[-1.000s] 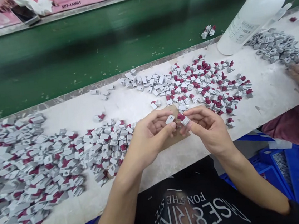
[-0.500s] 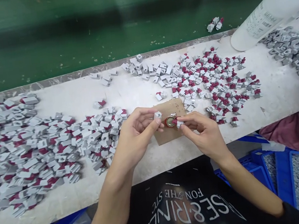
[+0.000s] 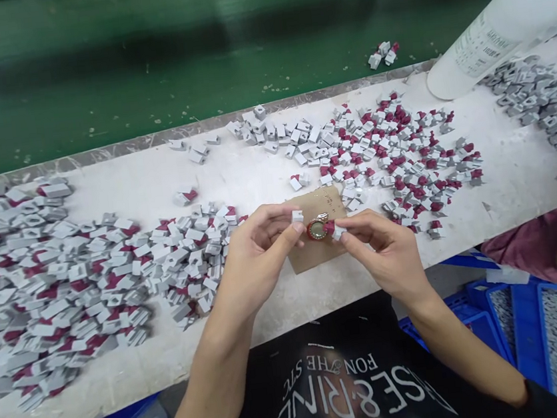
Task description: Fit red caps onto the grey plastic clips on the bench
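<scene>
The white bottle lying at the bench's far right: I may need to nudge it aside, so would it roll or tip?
The white bottle lies on its side, so tipping seems no concern. Its round body would probably roll if pushed sideways. It looks like plastic, likely light.

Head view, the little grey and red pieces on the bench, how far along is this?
Looks done: a big heap of grey-and-red pieces at the left. In hand: the left hand pinches a grey piece, the right hand a red-tipped piece, above a small round red tin. Left: the scattered pile beyond.
</scene>
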Available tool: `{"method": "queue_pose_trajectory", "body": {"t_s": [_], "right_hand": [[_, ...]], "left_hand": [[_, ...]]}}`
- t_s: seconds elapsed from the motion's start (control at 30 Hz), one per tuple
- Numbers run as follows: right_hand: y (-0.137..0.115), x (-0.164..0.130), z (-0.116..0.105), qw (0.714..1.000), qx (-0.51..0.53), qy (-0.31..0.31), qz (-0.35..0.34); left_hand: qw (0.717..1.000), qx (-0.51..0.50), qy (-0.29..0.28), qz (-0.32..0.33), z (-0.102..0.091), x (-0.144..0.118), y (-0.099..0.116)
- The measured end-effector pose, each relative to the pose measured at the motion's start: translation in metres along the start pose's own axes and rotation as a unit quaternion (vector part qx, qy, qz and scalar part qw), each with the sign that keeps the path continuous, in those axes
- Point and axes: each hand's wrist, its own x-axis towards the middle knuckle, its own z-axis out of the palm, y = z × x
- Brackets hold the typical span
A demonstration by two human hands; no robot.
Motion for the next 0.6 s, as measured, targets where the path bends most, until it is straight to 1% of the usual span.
{"method": "queue_pose_trajectory", "body": {"t_s": [0.1,0.2,0.27,0.37,0.6], "right_hand": [[-0.002,0.003,-0.005,0.997,0.071,0.018,0.033],[-0.002,0.007,-0.009,0.989,0.138,0.026,0.056],[-0.002,0.009,-0.009,0.984,0.162,0.031,0.065],[-0.002,0.009,-0.009,0.982,0.170,0.042,0.071],[-0.001,0.008,-0.010,0.983,0.163,0.045,0.075]], "left_hand": [[1.000,-0.015,-0.011,0.011,0.008,0.001,0.001],[0.999,-0.037,-0.034,0.011,0.019,0.003,0.002],[0.997,-0.051,-0.055,0.013,0.026,0.003,0.003],[0.995,-0.059,-0.073,0.019,0.032,0.004,0.003],[0.996,-0.046,-0.075,0.012,0.034,0.004,0.004]]}}
